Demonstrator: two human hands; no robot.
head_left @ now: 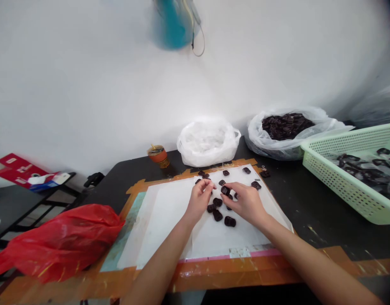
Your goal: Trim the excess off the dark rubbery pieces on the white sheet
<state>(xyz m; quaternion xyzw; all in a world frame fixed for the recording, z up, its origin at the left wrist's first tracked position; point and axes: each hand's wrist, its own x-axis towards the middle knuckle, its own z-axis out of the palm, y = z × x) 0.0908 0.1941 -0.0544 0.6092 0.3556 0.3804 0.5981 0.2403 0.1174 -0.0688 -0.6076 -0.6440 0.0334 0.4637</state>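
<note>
Grips one piece [225, 190] in right hand [247, 204] over paper [169, 220], curls left hand [199, 198] beside it with hold unclear, and seems part-done, with loose pieces [230, 221] remaining on paper, a heap [286, 126] in bag [260, 146] and dark items [374, 173] in basket [366, 190].

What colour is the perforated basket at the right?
The basket is pale green; it shows in the head view.

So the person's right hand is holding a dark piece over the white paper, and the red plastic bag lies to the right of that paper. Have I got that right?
Not quite: the head view shows the red plastic bag to the left of the white paper. The right hand is indeed holding a dark piece over it.
</note>
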